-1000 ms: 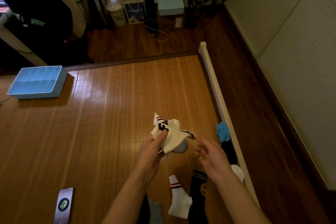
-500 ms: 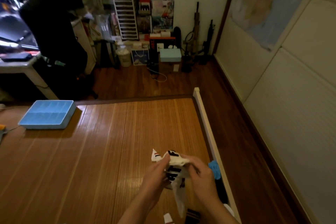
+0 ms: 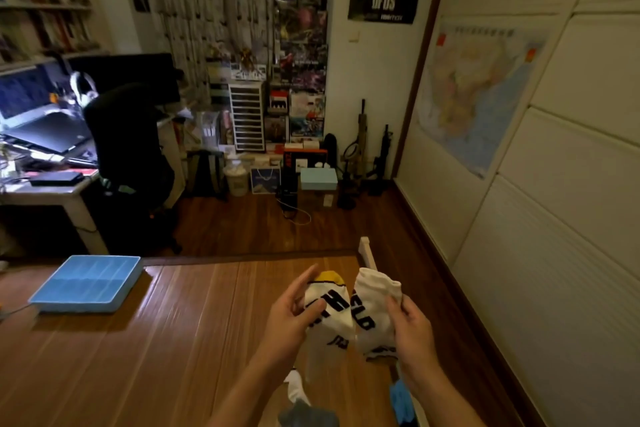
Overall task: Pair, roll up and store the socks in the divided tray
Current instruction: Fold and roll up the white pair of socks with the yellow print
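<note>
The yellow-toed sock (image 3: 330, 308) and the plain white sock (image 3: 375, 302) are soft knit cloth, matt, with black printed letters; the divided tray (image 3: 76, 307) looks like smooth, matt blue plastic; the slatted mat (image 3: 173, 340) is wood-like, polished, streaked with glare; the floor (image 3: 242, 229) is dark glossy wood.

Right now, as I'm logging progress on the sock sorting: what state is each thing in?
left hand, pinching the yellow-toed sock.
right hand, gripping the second white sock.
yellow-toed sock, unrolled, hanging.
second white sock, unrolled, held beside the first.
divided tray, flat on the mat, no sock seen inside.
grey sock, loose on the mat.
blue sock, loose by the mat's right edge.
</note>
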Tool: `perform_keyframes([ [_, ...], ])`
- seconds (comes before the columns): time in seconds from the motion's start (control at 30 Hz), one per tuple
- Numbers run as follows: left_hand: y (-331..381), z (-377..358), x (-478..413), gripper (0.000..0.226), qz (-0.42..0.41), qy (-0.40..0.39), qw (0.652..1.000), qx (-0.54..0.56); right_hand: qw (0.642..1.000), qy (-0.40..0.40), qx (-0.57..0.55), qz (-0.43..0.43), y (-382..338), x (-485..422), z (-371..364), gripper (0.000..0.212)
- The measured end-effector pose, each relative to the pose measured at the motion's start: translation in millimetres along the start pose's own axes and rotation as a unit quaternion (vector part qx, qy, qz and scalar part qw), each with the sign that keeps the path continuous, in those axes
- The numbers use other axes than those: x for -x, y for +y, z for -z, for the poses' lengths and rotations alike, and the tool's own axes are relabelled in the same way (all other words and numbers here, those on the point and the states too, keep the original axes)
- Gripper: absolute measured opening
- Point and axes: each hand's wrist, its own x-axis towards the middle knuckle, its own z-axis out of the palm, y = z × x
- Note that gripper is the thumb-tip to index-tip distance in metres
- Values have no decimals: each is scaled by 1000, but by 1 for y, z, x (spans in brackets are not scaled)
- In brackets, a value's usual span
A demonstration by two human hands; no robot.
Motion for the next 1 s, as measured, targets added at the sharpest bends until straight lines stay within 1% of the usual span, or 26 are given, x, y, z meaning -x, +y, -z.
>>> perform_keyframes([
  [0.07,10,-3,-4,60,-9,-6,1000,24,1000,-13,-12,-10,-6,-2,-1,23],
  [0.17,23,-6,-11,63,-1,-12,995,102,999,-30,-29,-31,-12,2,-3,29],
  [0.27,29,-10,-20,51,17,-7,986,166,993,-88,-29,-68,-13,10,-8,31],
  [0.33,26,-13,-26,41,36,19,986,164,978,-138,-103,-114,-10,16,-13,42],
  [0.4,16,-11,-32,33,65,53,988,127,949,-184,-196,-162,-12,24,-17,53],
  [0.43,10,-9,-34,30,76,71,989,107,935,-198,-231,-182,-14,28,-17,59],
  [0.47,3,-5,-35,29,83,85,989,83,929,-206,-242,-188,-16,29,-17,62],
  [0.5,-2,-1,-36,28,88,95,990,53,933,-203,-234,-181,-20,29,-16,58],
  [0.53,-8,4,-36,30,94,97,991,20,945,-191,-206,-167,-24,28,-16,51],
  [0.57,-13,10,-36,34,103,89,991,-16,955,-178,-175,-159,-27,27,-14,46],
  [0.63,-20,18,-32,48,141,65,984,-89,962,-167,-143,-163,-33,23,-12,38],
  [0.67,-22,20,-29,54,148,47,975,-157,963,-161,-133,-170,-36,22,-11,35],
  [0.7,-24,20,-24,61,138,21,953,-269,963,-154,-129,-178,-38,20,-9,33],
  [0.73,-26,19,-19,68,100,-5,912,-397,963,-144,-130,-187,-41,20,-9,32],
  [0.77,-28,18,-15,75,41,-24,868,-494,961,-135,-139,-197,-45,20,-9,32],
  [0.8,-28,14,-9,85,-21,-44,851,-523,958,-129,-150,-207,-48,21,-9,32],
  [0.87,-24,9,0,100,-165,-113,849,-489,954,-121,-168,-217,-53,22,-9,31],
  [0.9,-21,6,3,99,-239,-151,827,-486,953,-117,-174,-217,-55,22,-9,32],
  [0.93,-20,4,6,94,-307,-171,794,-496,953,-117,-179,-216,-57,23,-8,32],
  [0.97,-22,3,7,87,-371,-168,761,-504,952,-121,-182,-216,-59,24,-8,32],
  [1.0,-23,2,6,79,-418,-157,734,-512,951,-125,-183,-218,-61,25,-9,31],
])
